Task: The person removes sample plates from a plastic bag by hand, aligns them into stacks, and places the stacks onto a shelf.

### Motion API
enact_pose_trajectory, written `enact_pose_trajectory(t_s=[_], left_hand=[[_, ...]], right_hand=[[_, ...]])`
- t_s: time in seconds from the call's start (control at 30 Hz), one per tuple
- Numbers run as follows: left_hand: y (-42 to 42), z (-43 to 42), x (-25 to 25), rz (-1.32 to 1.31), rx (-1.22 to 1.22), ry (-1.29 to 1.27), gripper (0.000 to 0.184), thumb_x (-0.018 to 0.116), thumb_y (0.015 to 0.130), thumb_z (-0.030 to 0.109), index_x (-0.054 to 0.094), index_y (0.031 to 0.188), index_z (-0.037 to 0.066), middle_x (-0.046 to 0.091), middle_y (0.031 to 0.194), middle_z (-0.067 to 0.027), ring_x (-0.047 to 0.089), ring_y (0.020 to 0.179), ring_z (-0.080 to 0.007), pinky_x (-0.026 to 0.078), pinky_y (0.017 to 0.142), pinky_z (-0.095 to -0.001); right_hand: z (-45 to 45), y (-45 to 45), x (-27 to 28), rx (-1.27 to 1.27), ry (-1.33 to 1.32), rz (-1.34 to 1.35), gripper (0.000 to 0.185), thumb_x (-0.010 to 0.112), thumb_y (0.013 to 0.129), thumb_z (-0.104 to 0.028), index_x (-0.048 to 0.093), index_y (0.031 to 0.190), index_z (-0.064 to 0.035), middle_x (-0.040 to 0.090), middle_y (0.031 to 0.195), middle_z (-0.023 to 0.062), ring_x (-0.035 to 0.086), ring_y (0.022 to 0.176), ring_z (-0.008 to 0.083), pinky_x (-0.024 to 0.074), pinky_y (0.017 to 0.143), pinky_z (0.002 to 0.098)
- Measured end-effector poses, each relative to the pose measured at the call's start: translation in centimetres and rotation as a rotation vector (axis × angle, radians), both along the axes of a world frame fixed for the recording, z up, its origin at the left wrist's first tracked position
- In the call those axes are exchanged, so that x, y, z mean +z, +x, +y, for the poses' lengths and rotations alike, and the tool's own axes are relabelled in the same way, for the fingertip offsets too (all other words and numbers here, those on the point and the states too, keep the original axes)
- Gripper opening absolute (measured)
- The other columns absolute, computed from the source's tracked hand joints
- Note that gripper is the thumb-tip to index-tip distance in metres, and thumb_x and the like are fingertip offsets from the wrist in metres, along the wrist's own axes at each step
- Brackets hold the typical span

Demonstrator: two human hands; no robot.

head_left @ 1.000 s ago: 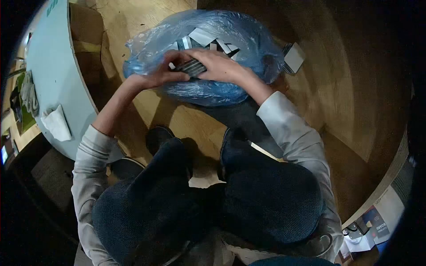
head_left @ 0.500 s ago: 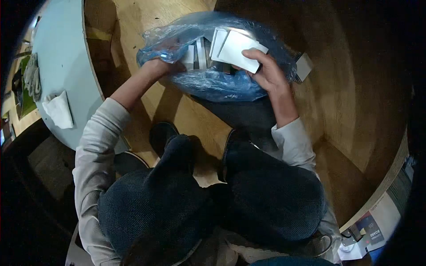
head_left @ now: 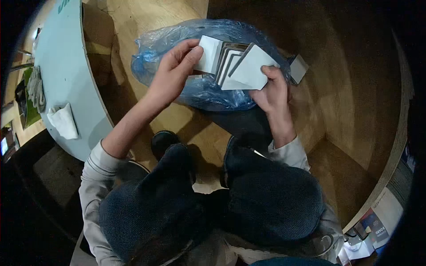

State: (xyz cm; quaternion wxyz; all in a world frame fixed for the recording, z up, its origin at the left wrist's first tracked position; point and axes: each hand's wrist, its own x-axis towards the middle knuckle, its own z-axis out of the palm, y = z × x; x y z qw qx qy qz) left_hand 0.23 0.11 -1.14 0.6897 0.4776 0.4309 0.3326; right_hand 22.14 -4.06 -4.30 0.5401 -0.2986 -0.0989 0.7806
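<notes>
My right hand [head_left: 274, 93] grips a fanned stack of flat white rectangular pieces [head_left: 255, 68] with dark edges, thumb on top. In my left hand [head_left: 176, 68], thumb and fingers are closed on a smaller batch of similar white pieces [head_left: 209, 54]. The two batches lie side by side and appear to touch. Beneath both hands is a crumpled blue plastic bag [head_left: 177, 33] on the wooden surface. What the bag holds is mostly hidden by the pieces and my hands.
Right of the bag sits another white block-like stack [head_left: 298, 69]. A pale blue-grey table [head_left: 57, 53] at left carries a folded white cloth [head_left: 63, 122]. Grey gloves [head_left: 35, 91] lie beyond it. A curved wooden edge [head_left: 377, 201] runs along the right.
My left hand has come out of the bag and now holds white pieces beside the fanned stack. My right hand has shifted slightly down and right with its stack.
</notes>
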Motion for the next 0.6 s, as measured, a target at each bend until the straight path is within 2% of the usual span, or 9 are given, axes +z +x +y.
enact_pose_trajectory(t_s=[0.03,0.13,0.3,0.37,0.4,0.43,0.47,0.53,0.6], left_hand=[[0.3,-0.3,0.2,-0.001,-0.003,0.003,0.033,0.041,0.093,0.03,0.047,0.112,0.003,0.054,0.096,-0.0048,0.052,0.089,-0.0148,0.044,0.079,-0.0328],[1.0,-0.9,0.5,-0.128,0.01,-0.161,0.061,0.034,0.088,0.053,0.04,0.123,0.004,0.048,0.116,-0.0086,0.046,0.105,-0.0164,0.04,0.087,-0.0344],[1.9,-1.9,0.1,-0.015,-0.004,0.001,0.061,0.027,0.089,0.056,0.033,0.125,0.006,0.043,0.117,-0.0097,0.042,0.107,-0.0177,0.038,0.089,-0.0361],[1.8,-1.6,0.6,-0.524,0.23,-0.437,0.074,0.033,0.082,0.065,0.028,0.128,0.007,0.04,0.122,-0.0113,0.038,0.113,-0.0212,0.038,0.088,-0.0387],[1.7,-2.0,0.7,-0.521,0.227,-0.436,0.074,0.033,0.082,0.065,0.028,0.128,0.007,0.04,0.122,-0.0113,0.038,0.113,-0.0212,0.038,0.088,-0.0387],[1.6,-2.6,0.5,-0.7,0.162,-0.471,0.077,0.035,0.08,0.066,0.026,0.13,0.008,0.039,0.124,-0.0121,0.038,0.115,-0.0222,0.038,0.089,-0.0396],[1.4,-3.0,0.6,-0.877,0.093,-0.508,0.081,0.037,0.078,0.067,0.023,0.131,0.008,0.038,0.126,-0.0128,0.037,0.117,-0.0233,0.037,0.091,-0.0405],[2.1,-3.8,1.5,-0.782,0.117,-0.477,0.08,0.039,0.078,0.066,0.022,0.132,0.008,0.038,0.125,-0.0124,0.037,0.116,-0.0233,0.038,0.091,-0.0404],[2.7,-4.5,2.2,-0.605,0.173,-0.419,0.08,0.041,0.079,0.064,0.02,0.132,0.009,0.04,0.123,-0.0117,0.038,0.116,-0.0235,0.039,0.092,-0.0404]], right_hand=[[-0.1,-0.2,0.3,-0.003,0.003,-0.001,0.047,0.055,0.077,-0.014,0.042,0.119,0.0024,0.051,0.112,0.0142,0.051,0.104,0.0239,0.0383,0.093,0.0359],[-0.4,-1.9,0.9,-0.023,-0.039,-0.161,0.05,0.055,0.078,-0.013,0.038,0.123,0.0021,0.049,0.115,0.014,0.051,0.104,0.0222,0.0377,0.094,0.0352],[-0.8,-4.0,1.2,-0.019,0.268,-0.496,0.057,0.059,0.077,-0.01,0.031,0.125,0.0013,0.047,0.117,0.0139,0.049,0.105,0.0229,0.0378,0.093,0.0367],[-1.6,-4.1,1.8,-0.135,0.423,-0.732,0.067,0.065,0.074,-0.011,0.025,0.126,-0.0007,0.044,0.116,0.0141,0.046,0.108,0.0245,0.0378,0.093,0.0387],[-1.7,-4.1,2.0,-0.19,0.493,-0.847,0.072,0.067,0.072,-0.012,0.022,0.127,-0.0016,0.042,0.116,0.0142,0.045,0.11,0.0253,0.0377,0.093,0.0397],[-1.6,-4.1,1.6,-0.199,0.501,-0.844,0.072,0.067,0.072,-0.012,0.022,0.127,-0.0016,0.042,0.116,0.0142,0.045,0.11,0.0253,0.0377,0.093,0.0397],[-1.4,-4.0,0.8,-0.276,0.684,-0.924,0.074,0.07,0.07,-0.012,0.022,0.125,-0.0025,0.042,0.115,0.0147,0.044,0.11,0.0263,0.0373,0.093,0.0408],[-1.1,-4.3,-0.5,-0.42,1.038,-1.063,0.077,0.075,0.066,-0.013,0.022,0.121,-0.0042,0.042,0.113,0.0157,0.042,0.112,0.0283,0.0365,0.094,0.0429],[-0.9,-4.8,-0.5,-0.406,1.057,-1.061,0.075,0.076,0.064,-0.013,0.026,0.118,-0.004,0.042,0.113,0.0164,0.043,0.111,0.0295,0.037,0.093,0.0427]])
